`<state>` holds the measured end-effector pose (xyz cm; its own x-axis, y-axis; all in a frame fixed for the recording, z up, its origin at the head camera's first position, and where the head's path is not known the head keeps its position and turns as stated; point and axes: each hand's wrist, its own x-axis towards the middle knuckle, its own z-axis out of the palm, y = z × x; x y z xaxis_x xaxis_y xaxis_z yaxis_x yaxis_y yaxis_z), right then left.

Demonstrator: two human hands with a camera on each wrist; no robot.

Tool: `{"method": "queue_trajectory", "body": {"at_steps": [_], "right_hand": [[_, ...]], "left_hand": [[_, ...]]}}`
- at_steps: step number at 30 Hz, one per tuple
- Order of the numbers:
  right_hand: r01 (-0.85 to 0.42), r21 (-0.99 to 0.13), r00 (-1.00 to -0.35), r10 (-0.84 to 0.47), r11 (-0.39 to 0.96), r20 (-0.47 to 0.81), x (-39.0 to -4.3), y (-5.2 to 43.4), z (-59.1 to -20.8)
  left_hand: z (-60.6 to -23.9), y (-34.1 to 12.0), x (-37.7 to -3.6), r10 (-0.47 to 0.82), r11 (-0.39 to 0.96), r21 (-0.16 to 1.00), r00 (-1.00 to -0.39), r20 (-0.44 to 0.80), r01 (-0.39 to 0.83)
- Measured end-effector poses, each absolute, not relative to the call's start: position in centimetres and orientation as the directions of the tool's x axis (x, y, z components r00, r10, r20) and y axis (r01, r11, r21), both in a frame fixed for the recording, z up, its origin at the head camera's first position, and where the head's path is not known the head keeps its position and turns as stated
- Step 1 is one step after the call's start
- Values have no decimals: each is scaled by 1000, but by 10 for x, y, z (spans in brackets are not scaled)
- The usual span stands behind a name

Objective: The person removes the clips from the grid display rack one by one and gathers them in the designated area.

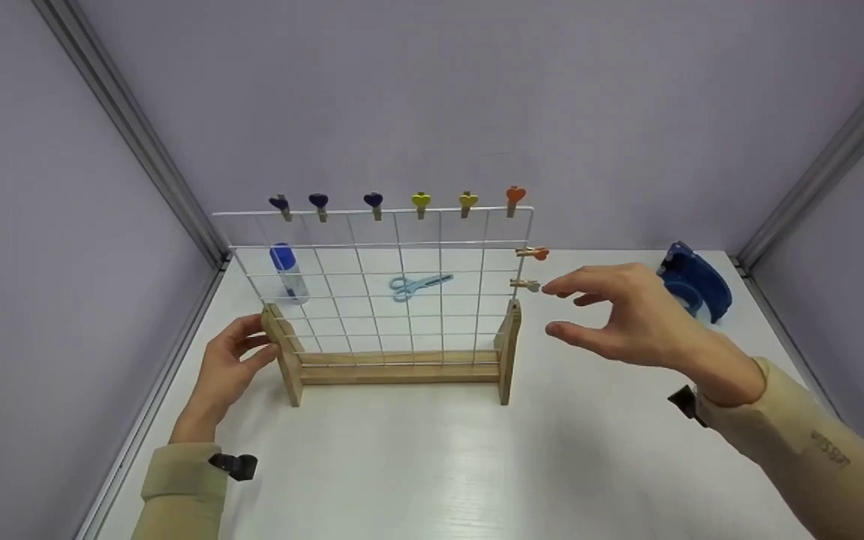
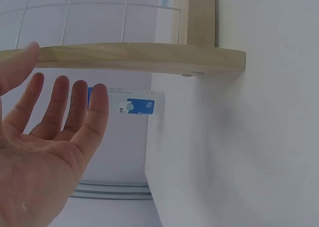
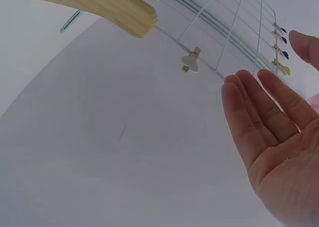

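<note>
A white wire grid (image 1: 402,243) stands upright in a wooden stand (image 1: 402,373). Dark, yellow and orange heart clothespins (image 1: 373,201) line its top wire. Down the right edge are an orange heart clothespin (image 1: 535,253) and, lower, a white heart clothespin (image 3: 190,62). My right hand (image 1: 638,319) hovers just right of the white one, fingers extended, thumb apart, holding nothing. At the stand's left upright (image 1: 283,352) is my left hand (image 1: 228,367), its fingers loosely extended and its thumb near the wood's edge; whether it touches cannot be told.
Behind the grid, a blue-capped glue stick (image 1: 289,274) and light blue scissors (image 1: 418,285) are on the white table (image 1: 432,465). A dark blue tape dispenser (image 1: 702,277) sits at the back right. Grey walls with metal edge rails surround the table.
</note>
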<state>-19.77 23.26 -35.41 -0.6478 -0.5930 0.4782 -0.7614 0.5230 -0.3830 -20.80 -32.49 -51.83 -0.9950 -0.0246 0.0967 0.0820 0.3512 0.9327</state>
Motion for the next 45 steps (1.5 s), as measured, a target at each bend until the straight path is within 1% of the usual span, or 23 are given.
{"method": "queue_trajectory", "body": {"at_steps": [5, 8, 14, 22, 26, 28, 33, 35, 40, 45], "right_hand": [[-801, -378, -599, -632, 464, 492, -202, 218, -346], [-814, -375, -580, -658, 444, 481, -203, 210, -340], [-844, -372, -529, -709, 386, 466, -206, 189, -320], [-884, -350, -450, -763, 309, 465, -215, 147, -282], [-893, -359, -427, -761, 271, 488, -221, 124, -263], [-893, -370, -427, -747, 257, 510, -225, 112, -254], [-873, -419, -457, -722, 251, 520, -235, 79, -232], [-855, -437, -487, -721, 279, 492, -240, 64, -224], [-825, -399, -551, -730, 401, 405, -256, 28, -212], [-795, -379, -593, -739, 474, 319, -270, -9, -211]], "left_hand": [[-524, -324, -213, 4, 299, 953, -999, 40, 39], [-526, -324, -214, 16, 265, 964, -1000, 16, 20], [-530, -327, -217, 42, 185, 982, -999, 19, 27], [-532, -330, -218, 48, 191, 981, -998, 27, 35], [-533, -330, -220, 60, 192, 981, -998, 31, 42], [-533, -330, -221, 63, 187, 981, -998, 31, 42], [-533, -331, -223, 65, 172, 985, -998, 22, 33], [-533, -331, -224, 67, 169, 985, -998, 18, 29], [-533, -335, -225, 77, 172, 985, -997, 17, 30], [-532, -340, -223, 84, 182, 983, -996, 11, 26]]}}
